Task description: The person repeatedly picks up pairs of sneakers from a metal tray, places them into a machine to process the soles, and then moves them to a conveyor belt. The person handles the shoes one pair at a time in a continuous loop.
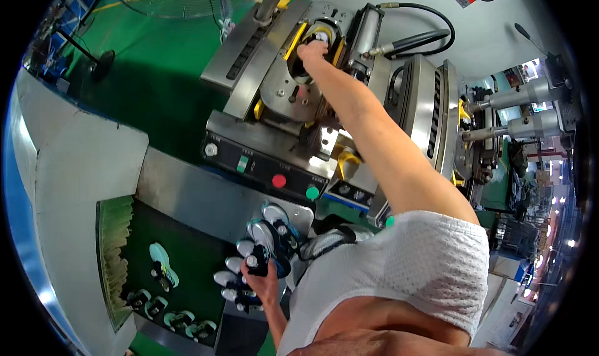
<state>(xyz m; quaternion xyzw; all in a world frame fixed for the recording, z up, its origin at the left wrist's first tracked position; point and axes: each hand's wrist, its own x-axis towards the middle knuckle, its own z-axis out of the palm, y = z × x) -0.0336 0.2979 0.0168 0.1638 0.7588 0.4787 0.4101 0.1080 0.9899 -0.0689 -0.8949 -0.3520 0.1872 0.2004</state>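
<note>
Workshop floor, head view: green paint [171,97] is showing behind the steel machine [281,94] standing before you.
Machine recess: your right hand [314,50] is lying over its opening, fingers bending part-way and touching a dark-and-white piece [322,37] that is sitting inside; you are hiding much of it, so I cannot tell whether you are gripping.
Shoe pile: your left hand [264,283] is curling nearly closed around a dark shoe [257,260], holding it just above other shoes [230,278] that are lying bunched together near your body.
Control panel: a red button [279,180] and a green button [312,192] are facing you.
Belt: a mint-soled shoe [160,260] is lying left of the pile.
</note>
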